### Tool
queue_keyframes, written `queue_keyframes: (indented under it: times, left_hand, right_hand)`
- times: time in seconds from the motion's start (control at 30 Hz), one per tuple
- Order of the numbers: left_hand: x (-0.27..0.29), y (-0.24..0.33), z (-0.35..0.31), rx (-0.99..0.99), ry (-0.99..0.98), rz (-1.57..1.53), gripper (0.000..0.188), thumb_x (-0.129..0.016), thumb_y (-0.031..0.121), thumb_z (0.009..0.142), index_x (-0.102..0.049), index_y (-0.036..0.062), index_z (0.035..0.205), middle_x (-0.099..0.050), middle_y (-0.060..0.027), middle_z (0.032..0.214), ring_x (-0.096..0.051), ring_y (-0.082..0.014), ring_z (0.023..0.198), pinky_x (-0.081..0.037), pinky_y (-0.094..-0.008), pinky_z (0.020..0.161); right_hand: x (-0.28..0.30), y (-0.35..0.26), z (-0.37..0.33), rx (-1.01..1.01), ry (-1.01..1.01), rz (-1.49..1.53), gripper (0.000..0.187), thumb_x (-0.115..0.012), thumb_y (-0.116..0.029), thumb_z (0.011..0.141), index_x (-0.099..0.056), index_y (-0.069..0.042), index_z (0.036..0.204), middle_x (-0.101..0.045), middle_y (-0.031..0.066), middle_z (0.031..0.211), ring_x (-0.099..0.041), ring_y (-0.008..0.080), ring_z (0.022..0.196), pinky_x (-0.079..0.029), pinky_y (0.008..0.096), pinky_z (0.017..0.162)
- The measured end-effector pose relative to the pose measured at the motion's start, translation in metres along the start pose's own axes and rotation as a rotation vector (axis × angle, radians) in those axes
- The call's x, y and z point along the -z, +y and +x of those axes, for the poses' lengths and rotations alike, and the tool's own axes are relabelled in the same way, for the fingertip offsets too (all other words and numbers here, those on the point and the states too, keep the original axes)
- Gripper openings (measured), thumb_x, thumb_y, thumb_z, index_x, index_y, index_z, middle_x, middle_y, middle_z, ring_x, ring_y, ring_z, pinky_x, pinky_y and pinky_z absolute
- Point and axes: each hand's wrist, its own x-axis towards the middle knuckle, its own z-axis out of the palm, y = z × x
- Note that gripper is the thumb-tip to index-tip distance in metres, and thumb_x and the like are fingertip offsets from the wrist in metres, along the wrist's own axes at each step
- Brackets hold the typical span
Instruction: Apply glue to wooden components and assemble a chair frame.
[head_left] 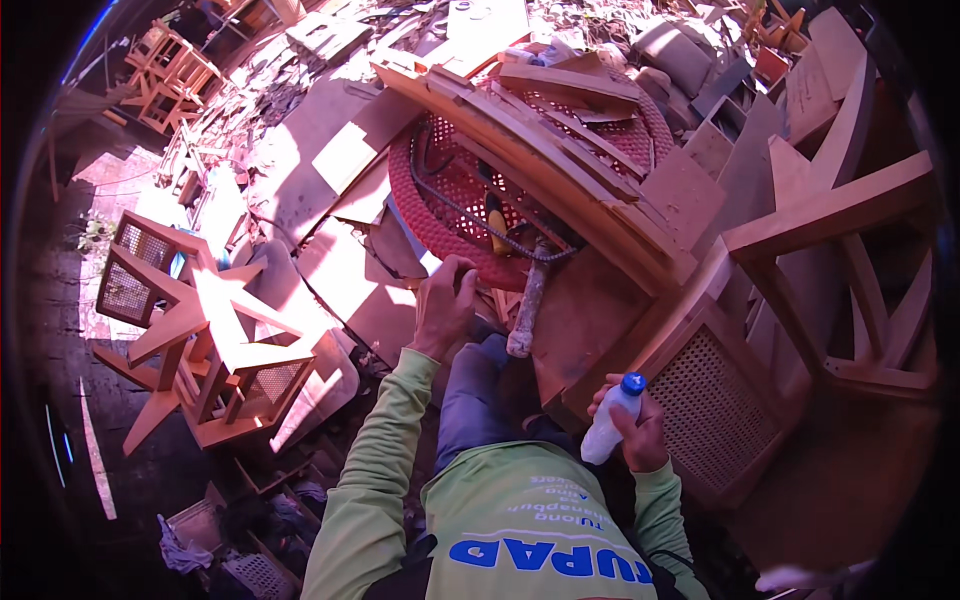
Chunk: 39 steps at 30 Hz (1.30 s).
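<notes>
Green shirt (530, 530) fills six o'clock, a red basket (425, 212) one. Near its seven-o'clock rim the left hand (447, 308) curls its fingers, whether pinching, I cannot tell; at four, the right hand (645, 430) wraps its fingers round a blue-capped bottle (611, 424).

In the upper centre of the frame, a red perforated round basket (445, 237) carried long wooden pieces (540, 170) across its top. Inside lay a yellow-and-black tool (496, 222); a pale wrapped handle (528, 300) jutted past its lower edge. Boards (300, 150) littered the ground at upper left.
</notes>
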Motion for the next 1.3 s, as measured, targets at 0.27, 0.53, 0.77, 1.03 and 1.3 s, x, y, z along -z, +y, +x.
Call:
queue_keyframes:
  times: [0.27,0.53,0.77,1.03,1.3]
  left_hand:
    - [-0.001,0.03,-0.001,-0.109,-0.026,0.127,0.011,-0.065,0.009,0.098,-0.065,0.0005,0.106,-0.073,-0.0142,0.086,-0.072,-0.027,0.075,-0.056,-0.0345,0.068]
    - [-0.093,0.085,0.007,-0.68,-0.374,0.351,0.031,-0.066,0.006,0.078,-0.066,0.0056,0.108,-0.066,-0.0128,0.104,-0.063,-0.0329,0.099,-0.055,-0.0404,0.082]
    - [-0.125,0.079,0.019,-0.831,-0.316,0.53,0.033,-0.065,0.012,0.074,-0.065,0.0051,0.106,-0.061,-0.0158,0.11,-0.057,-0.0356,0.11,-0.05,-0.0447,0.092]
    - [-0.055,0.116,-0.063,-0.138,-0.417,-0.128,0.016,-0.06,0.012,0.099,-0.062,0.0041,0.112,-0.066,-0.019,0.087,-0.069,-0.0386,0.08,-0.053,-0.0442,0.068]
    - [-0.042,0.097,-0.128,-0.072,-0.276,0.024,0.018,-0.067,0.013,0.097,-0.066,0.0045,0.113,-0.07,-0.0161,0.088,-0.071,-0.035,0.076,-0.052,-0.0412,0.063]
  right_hand:
    - [0.01,0.01,-0.002,0.028,-0.062,-0.53,0.044,-0.068,-0.006,0.096,-0.054,0.003,0.137,-0.069,0.0083,0.097,-0.067,0.0156,0.085,-0.055,0.0309,0.081]
    - [0.006,0.038,-0.005,0.091,0.044,-0.524,0.026,-0.068,-0.01,0.097,-0.057,-0.001,0.119,-0.065,0.0049,0.096,-0.064,0.0134,0.086,-0.053,0.0301,0.078]
    - [-0.002,0.038,0.0,0.175,0.106,-0.729,0.035,-0.074,-0.013,0.094,-0.059,0.0,0.122,-0.068,0.0152,0.105,-0.069,0.0287,0.095,-0.054,0.0405,0.084]
    - [0.02,0.026,0.031,0.29,0.177,-1.009,0.036,-0.077,-0.023,0.094,-0.056,-0.005,0.118,-0.068,0.0178,0.087,-0.072,0.036,0.078,-0.055,0.0452,0.067]
    - [0.012,0.023,0.058,0.35,-0.003,-1.29,0.04,-0.076,-0.029,0.09,-0.056,-0.003,0.111,-0.064,0.0234,0.098,-0.066,0.0459,0.087,-0.053,0.0529,0.07]
